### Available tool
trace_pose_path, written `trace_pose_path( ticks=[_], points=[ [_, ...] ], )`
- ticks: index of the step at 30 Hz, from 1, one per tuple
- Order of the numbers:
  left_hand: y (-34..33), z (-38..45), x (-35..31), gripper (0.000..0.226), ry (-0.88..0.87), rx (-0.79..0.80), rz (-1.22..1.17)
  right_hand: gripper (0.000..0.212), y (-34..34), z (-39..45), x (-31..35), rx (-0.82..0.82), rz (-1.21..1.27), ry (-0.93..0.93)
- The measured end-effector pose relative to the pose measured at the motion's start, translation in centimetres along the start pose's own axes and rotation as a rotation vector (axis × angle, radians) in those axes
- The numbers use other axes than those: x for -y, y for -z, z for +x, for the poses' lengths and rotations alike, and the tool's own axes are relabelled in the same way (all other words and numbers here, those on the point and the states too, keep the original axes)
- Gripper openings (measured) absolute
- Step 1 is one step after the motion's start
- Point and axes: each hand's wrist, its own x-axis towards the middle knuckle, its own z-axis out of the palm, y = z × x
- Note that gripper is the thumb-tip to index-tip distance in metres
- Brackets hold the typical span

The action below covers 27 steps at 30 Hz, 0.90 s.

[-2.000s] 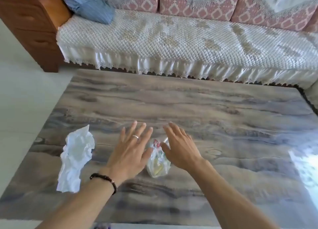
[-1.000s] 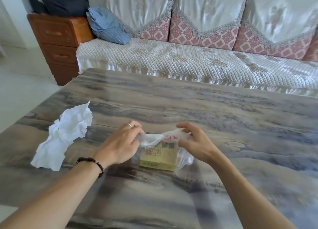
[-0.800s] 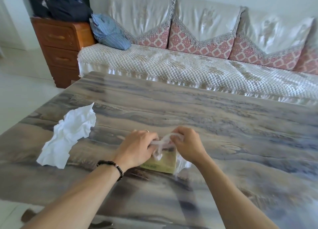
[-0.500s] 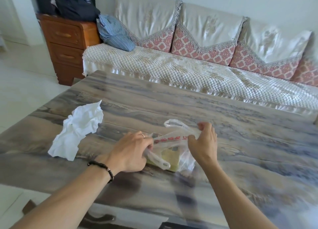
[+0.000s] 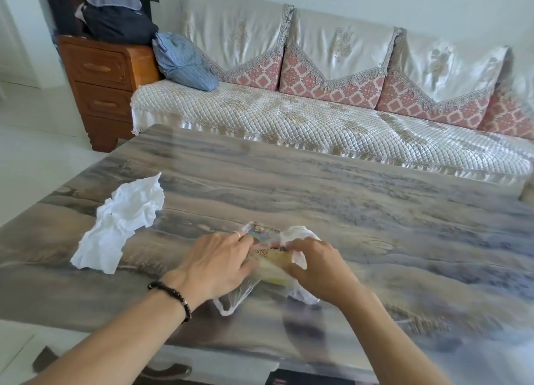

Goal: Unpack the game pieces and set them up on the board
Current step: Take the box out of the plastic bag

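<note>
Both hands were down on the bag (image 5: 237, 293), a thin clear plastic one lying on the table (image 5: 375, 211) near its close edge. The left hand (image 5: 215, 264) lay palm down over the bag's left side, its fingers (image 5: 244, 241) curled forward into the plastic; they appeared to grip the film, though the tips were hidden under it. A ring sat on one finger and a dark bead bracelet (image 5: 173, 296) circled the wrist. The right hand (image 5: 318, 269) came in from the other side, its fingers bent and bunched against the white crumple of plastic at the bag's right end, seemingly pinching it; motion blur kept the exact hold from being clear.

Between the two sets of fingers, inside the bag, a yellowish box (image 5: 273, 264) showed, with dark print on its top face. Just beyond the left fingertips a strip of coloured print on the bag peeked out. A loose loop of the bag trailed toward the person, below the left palm.

Well to the left of the left fingers lay a crumpled white sheet (image 5: 121, 225), apart from the bag. Far beyond the fingers stood a sofa (image 5: 289, 118) with a quilted cover, and a wooden drawer chest (image 5: 104, 87) at its left end.
</note>
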Motion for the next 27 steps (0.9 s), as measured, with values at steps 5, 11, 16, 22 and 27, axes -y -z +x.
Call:
trace_pose_path(
  ticks=[5, 11, 16, 22, 27],
  points=[
    [-1.3, 0.2, 0.7, 0.07, 0.08, 0.203, -0.039, 0.092, -0.5, 1.1, -0.8, 0.211, 0.05, 0.05],
    [-3.2, -0.1, 2.8, 0.09, 0.118, 0.179, -0.265, 0.031, -1.1, 4.1, -0.2, 0.114, 0.644, -0.118],
    [-4.8, 0.1, 3.6, 0.106, 0.175, 0.099, -0.427, 0.024, -2.0, 6.3, -0.4, 0.196, 0.828, -0.359],
    [-5.1, 0.9, 4.3, 0.117, 0.176, 0.064, -0.514, 0.036, -1.9, 7.4, -0.3, 0.174, 0.743, -0.459],
    [-4.6, 1.0, 4.5, 0.113, 0.142, 0.024, -0.458, 0.05, -1.9, 7.9, 0.2, 0.177, 0.814, -0.463]
  ],
)
